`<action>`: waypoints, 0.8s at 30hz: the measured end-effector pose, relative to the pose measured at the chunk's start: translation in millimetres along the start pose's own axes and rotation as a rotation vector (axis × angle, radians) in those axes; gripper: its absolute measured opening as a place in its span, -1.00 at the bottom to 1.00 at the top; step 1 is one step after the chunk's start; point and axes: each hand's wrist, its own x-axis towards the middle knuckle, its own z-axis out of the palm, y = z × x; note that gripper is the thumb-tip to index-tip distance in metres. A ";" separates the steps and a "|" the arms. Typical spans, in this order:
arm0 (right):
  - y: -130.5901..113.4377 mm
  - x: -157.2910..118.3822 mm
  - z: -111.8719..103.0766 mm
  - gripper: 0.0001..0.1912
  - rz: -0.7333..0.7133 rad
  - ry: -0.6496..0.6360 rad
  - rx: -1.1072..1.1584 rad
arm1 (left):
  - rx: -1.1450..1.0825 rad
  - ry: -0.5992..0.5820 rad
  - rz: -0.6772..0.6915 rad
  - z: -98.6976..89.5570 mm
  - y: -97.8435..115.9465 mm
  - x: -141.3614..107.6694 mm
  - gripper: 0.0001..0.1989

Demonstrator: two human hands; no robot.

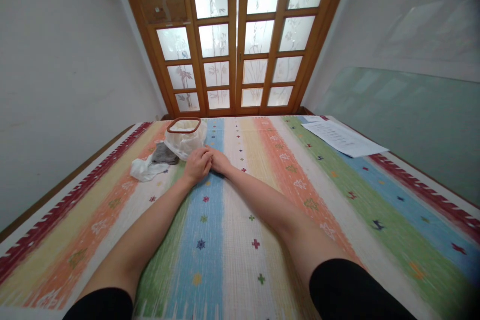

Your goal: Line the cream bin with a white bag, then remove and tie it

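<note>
My left hand [198,165] and my right hand [219,160] rest together on the striped tablecloth, fingers folded over each other. Both are closed, and no object shows between them. Just beyond and to the left of them stands a small bin [186,142] with a reddish-brown rim, lined with a whitish translucent bag. A folded grey cloth [165,154] lies against the bin's left side. In front of the grey cloth is a crumpled white piece [147,170], either thin plastic or tissue; I cannot tell which.
The long table is covered by a colourful striped cloth [234,240]. Printed white sheets [345,140] lie near its far right edge. Wooden doors with glass panes [236,40] stand beyond the far end. Walls run along both sides, with a pale green panel [405,120] on the right.
</note>
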 end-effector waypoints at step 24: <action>60.7 -92.0 -73.3 -0.56 -0.060 -0.064 -0.285 | -0.014 -0.531 -0.167 72.5 25.0 11.7 -0.30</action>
